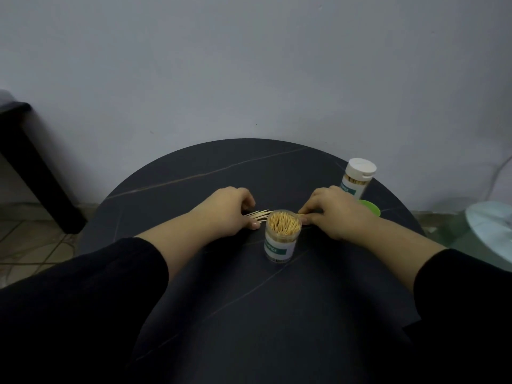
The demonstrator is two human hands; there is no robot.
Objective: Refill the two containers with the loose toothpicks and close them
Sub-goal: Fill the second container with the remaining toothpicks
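Observation:
An open clear container packed with toothpicks stands upright at the middle of the round dark table. Behind it lies a row of loose toothpicks. My left hand rests on the left end of that row with curled fingers. My right hand pinches the right end of the row between thumb and fingers. A second container with a white lid on it stands at the back right. A green lid lies on the table just behind my right hand, partly hidden.
The table's far edge meets a pale wall. A dark piece of furniture stands on the left. A pale round object sits on the floor to the right.

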